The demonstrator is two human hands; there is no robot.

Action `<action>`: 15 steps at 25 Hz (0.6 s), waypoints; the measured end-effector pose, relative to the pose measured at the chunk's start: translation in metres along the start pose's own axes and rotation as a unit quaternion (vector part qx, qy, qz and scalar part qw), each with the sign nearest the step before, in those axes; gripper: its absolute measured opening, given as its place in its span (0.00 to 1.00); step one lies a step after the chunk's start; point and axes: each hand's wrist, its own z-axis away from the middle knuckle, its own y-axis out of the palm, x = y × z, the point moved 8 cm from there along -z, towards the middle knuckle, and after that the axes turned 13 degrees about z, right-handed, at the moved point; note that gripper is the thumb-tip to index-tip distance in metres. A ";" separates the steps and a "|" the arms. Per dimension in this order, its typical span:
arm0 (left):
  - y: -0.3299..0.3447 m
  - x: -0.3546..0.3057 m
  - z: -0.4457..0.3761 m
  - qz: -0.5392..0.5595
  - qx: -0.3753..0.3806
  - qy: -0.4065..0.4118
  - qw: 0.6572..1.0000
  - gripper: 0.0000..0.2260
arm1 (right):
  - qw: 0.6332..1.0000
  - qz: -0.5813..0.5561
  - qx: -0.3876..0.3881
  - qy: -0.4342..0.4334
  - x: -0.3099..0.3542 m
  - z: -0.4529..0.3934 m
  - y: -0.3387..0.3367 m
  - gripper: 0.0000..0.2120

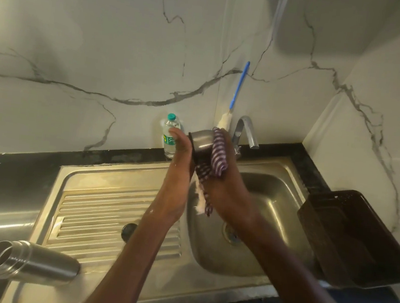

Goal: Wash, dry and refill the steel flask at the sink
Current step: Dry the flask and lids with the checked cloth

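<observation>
The steel flask [32, 260] lies on its side at the front left of the sink unit, its open mouth toward me and uncapped. Above the basin my left hand [180, 149] holds a steel cup-shaped flask cap [201, 141], fingers wrapped round its far side. My right hand [225, 178] presses a purple-and-white striped cloth [214, 157] against the cap, and the cloth's end hangs down between my wrists. A small black stopper [128, 230] sits on the ribbed drainboard [103, 217].
A plastic water bottle [170, 136] with a green top stands at the wall. A blue-handled bottle brush [236, 91] leans beside the tap [245, 131]. The basin [270, 203] lies under my hands. A dark tray [353, 236] rests on the right counter.
</observation>
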 end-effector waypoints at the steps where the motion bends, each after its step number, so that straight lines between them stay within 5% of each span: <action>1: 0.001 -0.001 -0.001 -0.024 -0.006 0.002 1.000 0.59 | 0.989 0.142 -0.016 -0.048 0.003 0.002 0.007 0.44; 4: 0.005 0.004 -0.001 -0.041 -0.020 -0.015 0.999 0.37 | 0.870 0.465 -0.093 -0.134 0.015 0.007 0.015 0.46; 6: 0.005 0.008 0.001 -0.065 -0.009 -0.002 0.998 0.32 | 0.895 0.421 -0.097 -0.111 0.024 0.001 -0.004 0.37; 8: 0.008 0.014 0.003 -0.114 0.023 0.021 0.993 0.39 | 0.956 0.293 -0.011 -0.029 0.019 -0.021 -0.029 0.22; 10: 0.010 0.021 0.004 -0.118 0.047 0.036 0.991 0.45 | 0.965 0.242 0.097 0.024 0.016 -0.038 -0.038 0.19; 12: 0.009 0.015 0.004 -0.061 0.035 0.032 0.997 0.48 | 0.935 0.344 0.078 -0.042 0.020 -0.034 -0.033 0.27; 15: -0.005 0.002 -0.006 0.130 0.003 0.000 0.991 0.51 | 0.832 0.523 -0.029 -0.183 0.019 0.005 0.009 0.40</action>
